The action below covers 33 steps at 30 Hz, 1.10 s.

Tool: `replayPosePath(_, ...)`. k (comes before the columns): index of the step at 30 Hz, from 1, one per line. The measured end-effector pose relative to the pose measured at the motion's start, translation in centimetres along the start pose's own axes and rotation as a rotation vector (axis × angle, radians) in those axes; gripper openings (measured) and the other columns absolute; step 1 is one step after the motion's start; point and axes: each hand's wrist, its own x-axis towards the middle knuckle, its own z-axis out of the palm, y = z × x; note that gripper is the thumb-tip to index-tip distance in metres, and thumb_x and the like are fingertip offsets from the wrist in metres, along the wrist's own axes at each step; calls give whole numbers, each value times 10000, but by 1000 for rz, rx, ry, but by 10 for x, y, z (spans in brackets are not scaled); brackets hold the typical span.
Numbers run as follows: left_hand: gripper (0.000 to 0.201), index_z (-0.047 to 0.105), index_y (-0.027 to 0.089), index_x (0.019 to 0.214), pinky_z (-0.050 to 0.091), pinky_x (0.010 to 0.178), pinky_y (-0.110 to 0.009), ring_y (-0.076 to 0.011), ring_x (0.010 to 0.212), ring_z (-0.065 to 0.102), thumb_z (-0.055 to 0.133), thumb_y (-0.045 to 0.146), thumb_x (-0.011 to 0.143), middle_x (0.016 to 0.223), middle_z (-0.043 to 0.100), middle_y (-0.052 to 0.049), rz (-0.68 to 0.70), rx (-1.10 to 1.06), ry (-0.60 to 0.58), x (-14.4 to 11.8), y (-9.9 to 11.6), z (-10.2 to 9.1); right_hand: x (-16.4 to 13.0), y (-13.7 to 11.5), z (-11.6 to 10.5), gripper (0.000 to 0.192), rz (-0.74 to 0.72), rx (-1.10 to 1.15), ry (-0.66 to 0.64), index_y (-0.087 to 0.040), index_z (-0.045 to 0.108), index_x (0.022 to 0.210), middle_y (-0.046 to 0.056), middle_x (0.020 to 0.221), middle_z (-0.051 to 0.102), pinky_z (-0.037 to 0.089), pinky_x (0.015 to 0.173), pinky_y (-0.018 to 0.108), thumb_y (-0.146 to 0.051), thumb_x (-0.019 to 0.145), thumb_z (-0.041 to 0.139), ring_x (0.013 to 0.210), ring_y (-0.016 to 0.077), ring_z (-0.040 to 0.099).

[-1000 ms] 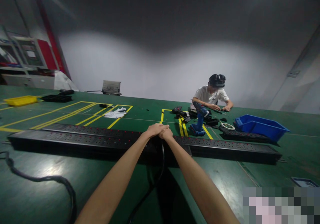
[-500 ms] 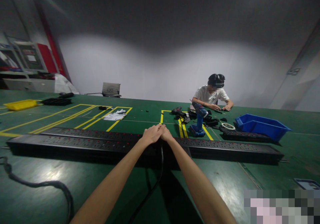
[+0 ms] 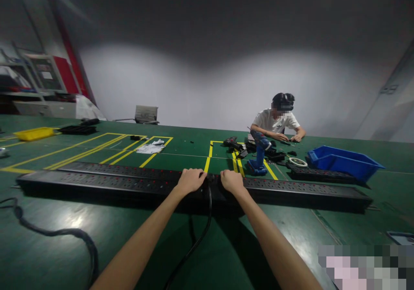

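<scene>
Two long black power strips lie side by side across the green table; the near power strip (image 3: pixel 110 181) has rows of sockets and small red marks, and the far power strip (image 3: pixel 123 168) is partly hidden behind it. My left hand (image 3: pixel 192 180) curls over the near strip's middle, fingers bent around its top. Just right of it, my right hand (image 3: pixel 232 181) is closed over the same strip, its fingertips hidden. Between the two hands a black cable (image 3: pixel 209 214) leaves the strip's middle and runs down towards me.
A blue cordless drill (image 3: pixel 258 154) stands beyond the strips, with a blue bin (image 3: pixel 346 163) farther right. Across the table a person (image 3: pixel 276 120) handles small parts. White papers (image 3: pixel 150 147) and a yellow tray (image 3: pixel 34 134) lie left. A thick black cable (image 3: pixel 54 232) crosses the near left.
My hands, which were together at the strip's middle, have moved apart to either side of the cable. The view has shifted slightly.
</scene>
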Motion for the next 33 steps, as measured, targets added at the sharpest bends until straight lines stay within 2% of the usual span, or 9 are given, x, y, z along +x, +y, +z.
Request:
replayPosePath(3,491,675,264,1097,364,924,-445,-296,1057,601,288,515,930,1075,700,-98,2,17,-4,1,-1,1,1,0,1,495,-3,12,12,-129,679,976,189,981,687,393,862,428,-349,966,235,964,304,640)
replayPosePath(8,491,677,306,1108,363,925,-448,-307,1071,598,303,551,905,1107,696,-78,-36,6,-75,8,-4,1,2,2,3,519,-2,52,6,-137,686,966,186,993,687,382,869,414,-372,969,222,981,293,632)
replayPosePath(13,498,668,325,1128,358,940,-447,-307,1107,586,308,575,891,1154,681,-63,-40,-30,-118,13,-8,1,3,3,-3,670,6,148,-56,-185,706,942,154,1008,693,384,869,422,-604,935,183,997,302,620)
replayPosePath(17,503,656,342,1144,326,990,-445,-296,1154,562,318,604,878,1203,660,-32,-12,-91,-179,16,-15,-1,3,7,-12,678,-14,228,-128,-233,709,996,108,1048,692,387,883,398,-741,844,287,1011,289,613)
replayPosePath(22,530,633,357,1169,244,1072,-443,-270,1210,524,361,666,836,1240,639,16,23,-234,-270,22,-24,-5,3,14,-20,657,-31,319,-204,-281,699,1062,55,1133,671,390,896,354,-790,746,430,1071,278,590)
replayPosePath(25,526,632,339,1178,222,1090,-438,-264,1211,521,421,654,814,1246,635,12,28,-278,-291,22,-24,-8,3,16,-22,652,-31,356,-227,-304,704,1060,36,1115,679,393,895,346,-800,693,492,1079,279,586)
replayPosePath(29,527,651,314,1160,281,1066,-398,-262,1182,542,496,636,773,1221,651,4,10,-360,-311,20,-22,-13,4,16,-22,630,5,385,-233,-304,731,993,31,1011,705,417,829,316,-799,658,533,1008,265,614)
replayPosePath(33,475,711,249,1057,404,951,-321,-248,1075,600,599,561,718,1087,711,-13,-29,-524,-331,21,-17,-19,6,17,-21,625,9,429,-221,-270,752,927,41,905,715,422,728,275,-793,646,556,930,248,632)
